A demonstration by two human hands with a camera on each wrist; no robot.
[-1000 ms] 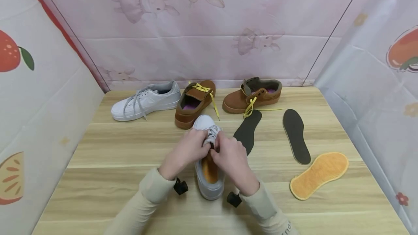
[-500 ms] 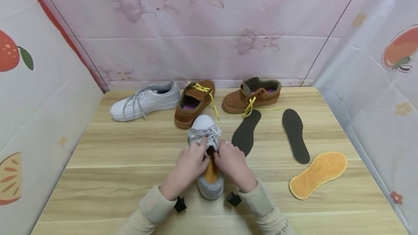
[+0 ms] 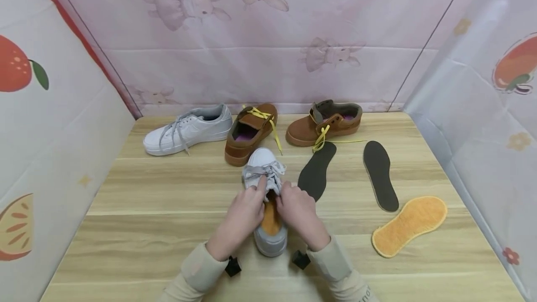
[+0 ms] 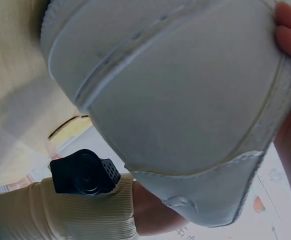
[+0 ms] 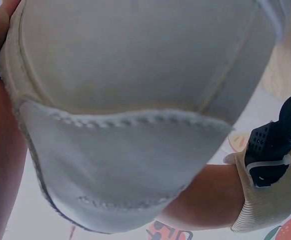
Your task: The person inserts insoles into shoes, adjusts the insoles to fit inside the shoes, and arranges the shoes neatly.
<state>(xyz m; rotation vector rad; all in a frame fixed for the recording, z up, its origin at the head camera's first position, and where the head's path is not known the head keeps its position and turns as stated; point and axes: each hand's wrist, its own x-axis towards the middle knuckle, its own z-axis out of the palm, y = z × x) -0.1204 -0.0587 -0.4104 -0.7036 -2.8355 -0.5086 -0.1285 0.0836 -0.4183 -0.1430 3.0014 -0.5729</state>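
We see a white shoe point(image 3: 270, 245) with grey laces point(image 3: 255, 171) and an orange insole point(image 3: 271, 222). We also count a second white shoe point(image 3: 194, 130), two brown shoes point(image 3: 301, 130) with purple inside and yellow laces point(image 3: 321, 138), two dark insoles point(image 3: 381, 176) and another orange insole point(image 3: 409, 226). The sleeves point(image 3: 333, 260) are cream, the tabletop point(image 3: 147, 227) pale wood-grain, the pink backdrop point(image 3: 260, 73) rabbit-patterned, the white side panels point(image 3: 63, 143) fruit-printed.
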